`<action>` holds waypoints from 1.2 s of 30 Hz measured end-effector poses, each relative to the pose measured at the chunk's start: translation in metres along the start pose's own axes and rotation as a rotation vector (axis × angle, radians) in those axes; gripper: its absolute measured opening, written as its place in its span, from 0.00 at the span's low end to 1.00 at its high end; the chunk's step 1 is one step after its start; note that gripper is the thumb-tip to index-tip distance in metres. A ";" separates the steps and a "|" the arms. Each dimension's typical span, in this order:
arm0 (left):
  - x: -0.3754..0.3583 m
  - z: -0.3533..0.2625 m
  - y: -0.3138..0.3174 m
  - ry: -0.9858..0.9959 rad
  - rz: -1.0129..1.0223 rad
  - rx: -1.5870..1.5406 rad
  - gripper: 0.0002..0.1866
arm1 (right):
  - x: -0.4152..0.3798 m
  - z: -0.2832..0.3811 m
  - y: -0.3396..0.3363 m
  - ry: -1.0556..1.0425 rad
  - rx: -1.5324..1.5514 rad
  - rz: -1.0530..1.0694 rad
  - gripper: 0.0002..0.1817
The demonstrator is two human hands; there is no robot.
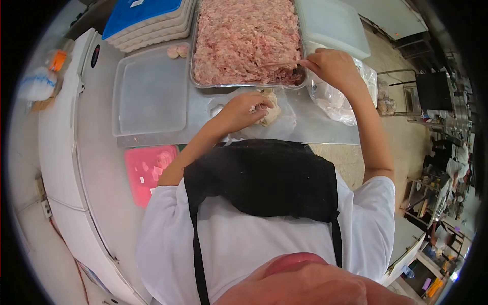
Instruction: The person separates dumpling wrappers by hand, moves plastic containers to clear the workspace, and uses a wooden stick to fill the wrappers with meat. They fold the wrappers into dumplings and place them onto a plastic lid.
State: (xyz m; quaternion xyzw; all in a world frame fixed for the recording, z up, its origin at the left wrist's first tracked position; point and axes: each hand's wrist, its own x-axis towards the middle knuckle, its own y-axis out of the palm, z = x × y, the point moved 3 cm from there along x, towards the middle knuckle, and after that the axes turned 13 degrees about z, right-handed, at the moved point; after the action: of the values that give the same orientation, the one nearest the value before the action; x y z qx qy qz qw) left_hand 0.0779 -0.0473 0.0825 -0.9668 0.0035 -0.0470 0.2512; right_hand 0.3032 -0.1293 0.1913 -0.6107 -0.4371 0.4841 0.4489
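Observation:
A deep metal tray [249, 86] is heaped with pinkish ground meat [246, 40]. At its near right corner, my right hand [331, 66] is closed in a pinch, its fingertips against the meat; whatever they grip is too small to make out. My left hand [245, 111] is curled just below the tray, with a bit of pale dough showing between its fingers. Right beside those fingers, a pile of pale dough wrappers [273, 113] lies on a clear plastic sheet [287, 124]. Two small filled dumplings [178, 50] sit at the top corner of a translucent tray [151, 96] to the left.
Stacked pale trays with a blue lid [145, 12] stand at the back left. A clear plastic bag [333, 101] and a translucent container [335, 25] are on the right. A pink lid [142, 173] lies below the table edge, beside a white freezer [66, 127]. Shelving stands far right.

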 end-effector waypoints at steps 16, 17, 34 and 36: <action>-0.029 0.025 0.021 -0.279 -0.738 -0.138 0.09 | 0.011 -0.006 0.014 -0.208 -0.112 -0.223 0.15; -0.031 0.026 0.018 -0.374 -0.808 -0.286 0.09 | 0.016 -0.001 0.015 -0.234 -0.093 -0.222 0.15; -0.080 0.028 -0.008 -0.568 -0.704 -0.109 0.11 | 0.063 0.106 0.062 -0.250 0.397 -0.164 0.17; -0.088 0.031 -0.020 -0.561 -0.675 -0.358 0.10 | 0.083 0.112 0.033 -0.220 0.142 -0.207 0.14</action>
State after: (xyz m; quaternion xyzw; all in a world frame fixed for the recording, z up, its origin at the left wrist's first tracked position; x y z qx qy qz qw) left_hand -0.0068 -0.0122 0.0571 -0.9174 -0.3707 0.1386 0.0426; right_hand 0.2090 -0.0424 0.1280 -0.4725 -0.5089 0.5291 0.4878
